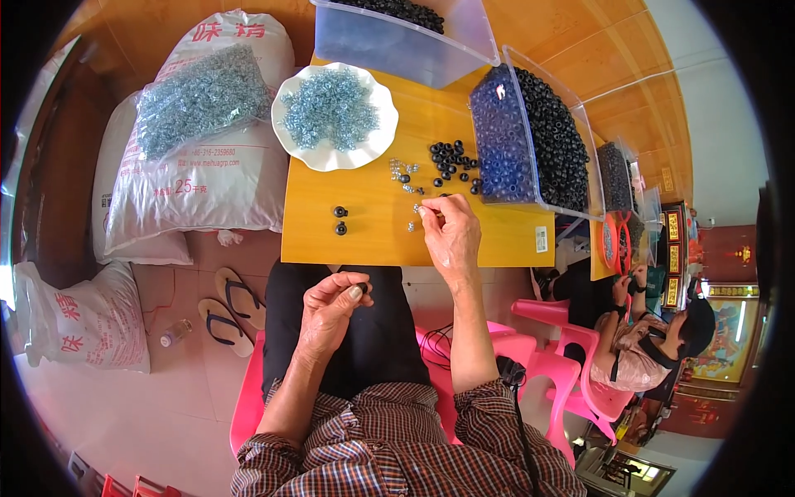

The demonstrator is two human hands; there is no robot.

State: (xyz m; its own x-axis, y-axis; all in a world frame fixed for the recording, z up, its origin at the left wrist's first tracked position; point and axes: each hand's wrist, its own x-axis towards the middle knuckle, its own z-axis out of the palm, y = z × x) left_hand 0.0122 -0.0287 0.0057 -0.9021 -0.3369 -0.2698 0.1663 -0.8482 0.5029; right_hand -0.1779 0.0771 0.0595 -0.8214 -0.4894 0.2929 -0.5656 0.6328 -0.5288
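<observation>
My left hand point(330, 308) is held over my lap with its fingers closed on a small black ring point(362, 287). My right hand point(450, 234) reaches onto the yellow board point(331, 244) and pinches a small silver ring at its fingertips point(421, 210). Loose silver rings point(402, 171) and a pile of black rings point(451, 157) lie just beyond it. Two assembled black pieces point(339, 219) rest on the board to the left. A white scalloped plate point(308, 149) holds a heap of silvery-blue rings.
Two clear bins of black rings point(538, 141) point(397, 33) stand at the board's right and far edges. White sacks point(190, 178) with a bag of silver rings point(203, 99) lie left. Sandals point(232, 311) and a bottle point(175, 333) are on the floor. Another person point(654, 340) sits at right on a pink chair.
</observation>
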